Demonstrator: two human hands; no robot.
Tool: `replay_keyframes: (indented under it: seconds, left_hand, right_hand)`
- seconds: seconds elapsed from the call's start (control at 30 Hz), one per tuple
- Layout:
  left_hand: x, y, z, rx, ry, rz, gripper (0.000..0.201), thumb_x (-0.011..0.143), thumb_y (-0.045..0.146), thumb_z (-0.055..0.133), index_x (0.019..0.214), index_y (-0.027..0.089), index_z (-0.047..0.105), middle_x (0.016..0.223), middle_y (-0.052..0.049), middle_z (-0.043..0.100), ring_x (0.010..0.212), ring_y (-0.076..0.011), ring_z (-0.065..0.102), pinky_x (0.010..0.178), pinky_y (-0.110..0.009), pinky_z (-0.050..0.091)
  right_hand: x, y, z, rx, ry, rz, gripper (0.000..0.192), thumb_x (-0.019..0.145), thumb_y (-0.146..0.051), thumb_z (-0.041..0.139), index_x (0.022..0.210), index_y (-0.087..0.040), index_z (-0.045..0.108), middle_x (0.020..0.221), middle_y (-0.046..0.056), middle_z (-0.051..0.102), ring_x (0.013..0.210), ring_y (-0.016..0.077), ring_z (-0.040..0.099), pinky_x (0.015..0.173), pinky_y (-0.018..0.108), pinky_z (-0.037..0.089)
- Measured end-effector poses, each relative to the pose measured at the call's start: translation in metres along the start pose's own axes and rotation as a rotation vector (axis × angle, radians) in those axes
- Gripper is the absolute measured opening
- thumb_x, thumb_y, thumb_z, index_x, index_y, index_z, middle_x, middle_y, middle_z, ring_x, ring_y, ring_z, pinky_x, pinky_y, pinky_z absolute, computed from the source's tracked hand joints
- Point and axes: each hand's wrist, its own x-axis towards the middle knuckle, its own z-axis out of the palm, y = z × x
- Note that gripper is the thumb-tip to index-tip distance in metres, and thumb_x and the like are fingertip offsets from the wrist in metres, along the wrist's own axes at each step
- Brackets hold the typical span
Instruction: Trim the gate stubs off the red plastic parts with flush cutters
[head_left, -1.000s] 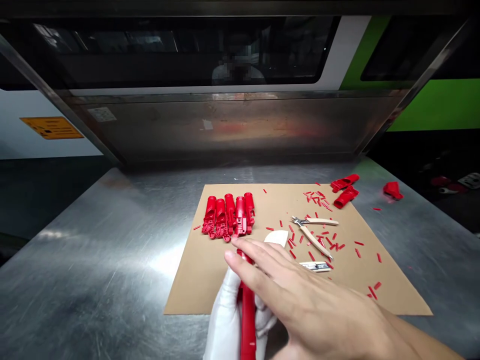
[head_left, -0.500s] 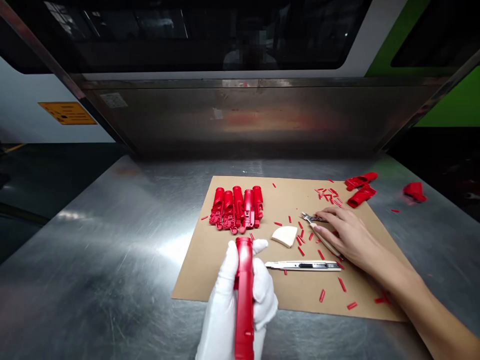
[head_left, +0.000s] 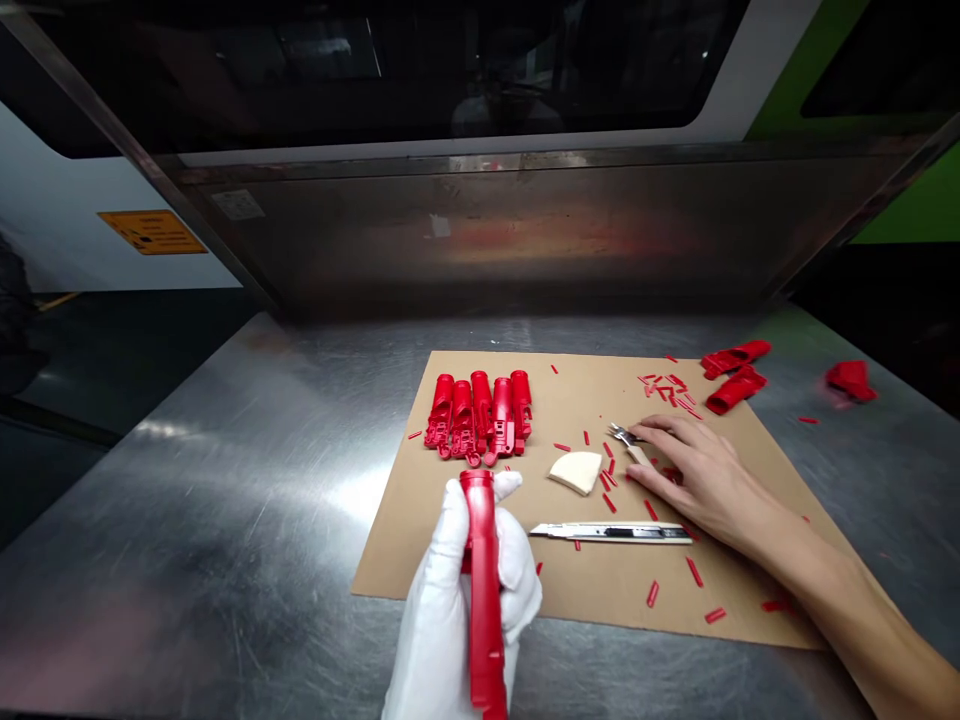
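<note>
A white glove covers my left hand [head_left: 459,600], which holds a red plastic tubular part [head_left: 484,590] upright at the front of the table, its round end pointing away from me. My bare right hand [head_left: 701,475] lies over a pair of side cutters [head_left: 624,436]. Its thumb and fingers are round the handles, mostly hiding them, while the metal jaws stick out to the left. Near that hand are a white utility knife [head_left: 611,533] with its blade out and a cream wedge-shaped pad [head_left: 576,471].
Several finished-looking red parts [head_left: 480,415] lie in a row on the cardboard sheet [head_left: 405,540]. Small red plastic scraps [head_left: 664,388] are scattered to the right. More red parts [head_left: 735,390] lie at the far right of the metal table [head_left: 247,520], below a metal back panel [head_left: 360,240].
My right hand has drawn in round the side cutters, hiding more of the handles. My left hand still holds the red part, shifted slightly left. The whole view has moved a little.
</note>
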Motion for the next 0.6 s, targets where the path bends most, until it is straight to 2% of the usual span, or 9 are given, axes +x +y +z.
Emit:
replay_keyframes:
  seconds: [0.07, 0.13, 0.27, 0.37, 0.47, 0.53, 0.6]
  left_hand:
    - [-0.001, 0.002, -0.001, 0.027, 0.043, 0.009, 0.050, 0.102, 0.052, 0.037, 0.109, 0.013, 0.068, 0.055, 0.003, 0.045, 0.037, -0.0060, 0.026, 0.034, -0.018, 0.025]
    - [-0.003, 0.005, -0.002, 0.075, 0.108, 0.024, 0.042, 0.100, 0.051, 0.047, 0.113, 0.016, 0.065, 0.060, 0.003, 0.045, 0.042, -0.0067, 0.030, 0.038, -0.018, 0.027]
    - [-0.009, 0.014, -0.005, 0.127, 0.195, 0.067, 0.031, 0.096, 0.043, 0.059, 0.122, 0.025, 0.059, 0.073, 0.002, 0.047, 0.056, -0.0098, 0.040, 0.051, -0.020, 0.039]
    - [-0.007, 0.021, -0.007, 0.093, 0.192, 0.102, 0.031, 0.097, 0.037, 0.057, 0.127, 0.028, 0.057, 0.076, 0.001, 0.047, 0.058, -0.0113, 0.041, 0.054, -0.022, 0.042]
    - [-0.006, 0.026, -0.006, 0.078, 0.202, 0.134, 0.034, 0.098, 0.034, 0.055, 0.131, 0.028, 0.056, 0.077, 0.000, 0.048, 0.058, -0.0115, 0.041, 0.054, -0.023, 0.041]
    - [-0.009, 0.028, -0.003, 0.075, 0.211, 0.138, 0.037, 0.098, 0.035, 0.055, 0.134, 0.028, 0.054, 0.078, 0.000, 0.050, 0.060, -0.0121, 0.044, 0.057, -0.024, 0.043]
    - [-0.014, 0.029, 0.002, 0.074, 0.206, 0.142, 0.040, 0.098, 0.037, 0.055, 0.137, 0.028, 0.051, 0.078, 0.000, 0.051, 0.060, -0.0125, 0.046, 0.057, -0.024, 0.042]
  right_hand:
    - [0.000, -0.004, 0.000, -0.005, -0.009, 0.004, 0.044, 0.102, -0.056, 0.048, 0.133, -0.026, 0.056, 0.130, 0.012, 0.059, 0.118, 0.0329, 0.057, 0.095, 0.051, 0.047]
    - [0.000, -0.007, -0.001, -0.012, -0.012, 0.009, 0.043, 0.102, -0.053, 0.048, 0.136, -0.027, 0.053, 0.129, 0.012, 0.059, 0.117, 0.0327, 0.057, 0.094, 0.051, 0.048]
    - [-0.001, -0.013, -0.011, -0.016, -0.015, -0.012, 0.038, 0.104, -0.046, 0.047, 0.132, -0.023, 0.056, 0.129, 0.015, 0.056, 0.118, 0.0326, 0.056, 0.095, 0.051, 0.048]
    - [-0.006, -0.034, -0.026, 0.012, -0.052, -0.080, 0.027, 0.107, -0.038, 0.043, 0.120, -0.024, 0.062, 0.126, 0.012, 0.056, 0.115, 0.0289, 0.056, 0.095, 0.047, 0.049]
    - [-0.015, -0.064, -0.035, 0.094, -0.161, -0.195, 0.022, 0.107, -0.037, 0.044, 0.109, -0.027, 0.063, 0.114, 0.007, 0.060, 0.104, 0.0230, 0.060, 0.087, 0.037, 0.053]
    - [-0.021, -0.080, -0.032, 0.143, -0.192, -0.239, 0.019, 0.106, -0.037, 0.047, 0.108, -0.025, 0.062, 0.110, 0.007, 0.060, 0.100, 0.0231, 0.061, 0.084, 0.036, 0.055]
    - [-0.025, -0.087, -0.024, 0.177, -0.171, -0.256, 0.018, 0.106, -0.034, 0.047, 0.108, -0.024, 0.062, 0.106, 0.007, 0.061, 0.097, 0.0237, 0.062, 0.085, 0.038, 0.054]
